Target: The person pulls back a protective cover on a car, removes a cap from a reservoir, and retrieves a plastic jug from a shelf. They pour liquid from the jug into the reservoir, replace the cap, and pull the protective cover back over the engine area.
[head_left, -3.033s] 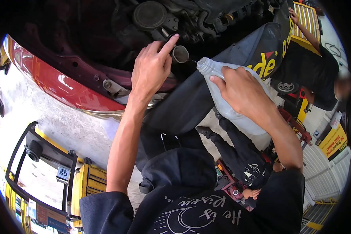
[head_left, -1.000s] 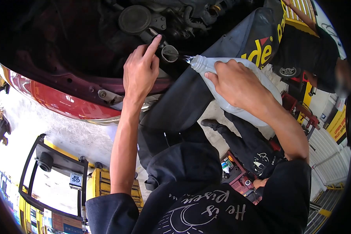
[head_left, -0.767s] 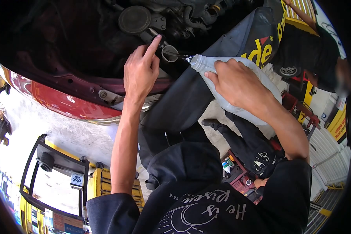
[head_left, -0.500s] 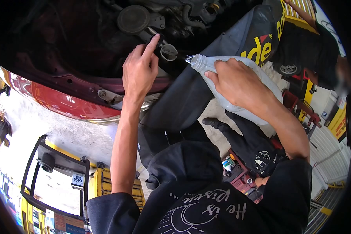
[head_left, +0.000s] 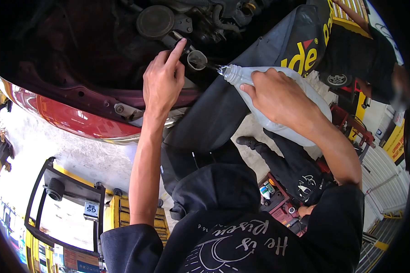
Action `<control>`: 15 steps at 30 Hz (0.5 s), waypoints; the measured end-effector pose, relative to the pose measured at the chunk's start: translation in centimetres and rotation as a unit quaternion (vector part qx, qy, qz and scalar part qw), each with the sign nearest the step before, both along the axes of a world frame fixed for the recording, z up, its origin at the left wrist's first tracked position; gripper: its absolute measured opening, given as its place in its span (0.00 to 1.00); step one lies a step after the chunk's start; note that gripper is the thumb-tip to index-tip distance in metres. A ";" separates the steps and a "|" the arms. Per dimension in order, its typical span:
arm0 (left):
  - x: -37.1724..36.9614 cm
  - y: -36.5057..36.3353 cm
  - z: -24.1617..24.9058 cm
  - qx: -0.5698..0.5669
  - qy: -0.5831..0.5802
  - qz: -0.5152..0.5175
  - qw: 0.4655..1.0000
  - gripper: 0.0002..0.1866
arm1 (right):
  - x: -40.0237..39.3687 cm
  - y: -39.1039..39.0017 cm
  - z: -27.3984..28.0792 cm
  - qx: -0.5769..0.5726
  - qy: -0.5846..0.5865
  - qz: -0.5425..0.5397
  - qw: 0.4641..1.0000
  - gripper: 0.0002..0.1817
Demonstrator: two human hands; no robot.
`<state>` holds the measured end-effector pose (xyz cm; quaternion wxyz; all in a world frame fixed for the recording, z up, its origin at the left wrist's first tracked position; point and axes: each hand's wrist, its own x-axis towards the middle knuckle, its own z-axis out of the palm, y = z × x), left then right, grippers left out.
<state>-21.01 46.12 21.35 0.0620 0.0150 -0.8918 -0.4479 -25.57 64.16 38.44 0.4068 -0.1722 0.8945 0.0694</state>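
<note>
My right hand [head_left: 278, 93] grips a large translucent plastic jug [head_left: 300, 132] near its neck, tilted with its mouth toward the engine bay. Clear liquid [head_left: 214, 68] streams from the mouth toward a small pale, cup-like funnel [head_left: 197, 59] in the engine bay. My left hand [head_left: 163, 79] is closed beside the funnel, the index finger stretched along a dark part at its edge. The other fingers are curled, and the thumb and what lies beneath them are mostly hidden. Jug and funnel are apart.
A dark fender cover [head_left: 223, 111] with yellow letters drapes over the red car's front [head_left: 77, 116]. A round black cap [head_left: 156, 22] sits in the engine bay. A co-worker in dark clothes [head_left: 300, 177] is near a red tool cart [head_left: 278, 207]. Another person [head_left: 360, 59] stands at right.
The jug and right hand have shifted very slightly. The stream of liquid now reaches further toward the funnel. My left hand stays in place.
</note>
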 end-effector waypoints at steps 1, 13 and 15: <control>0.0 0.0 0.0 0.000 0.001 0.000 1.000 0.27 | -0.1 -0.1 0.0 0.005 -0.006 -0.003 1.000 0.21; 0.1 0.0 0.0 0.007 0.005 -0.001 1.000 0.27 | -0.4 -0.2 0.2 0.022 -0.031 -0.022 0.999 0.22; 0.1 0.0 0.0 0.010 0.006 -0.002 1.000 0.27 | -0.5 -0.3 0.3 0.023 -0.033 -0.018 0.999 0.22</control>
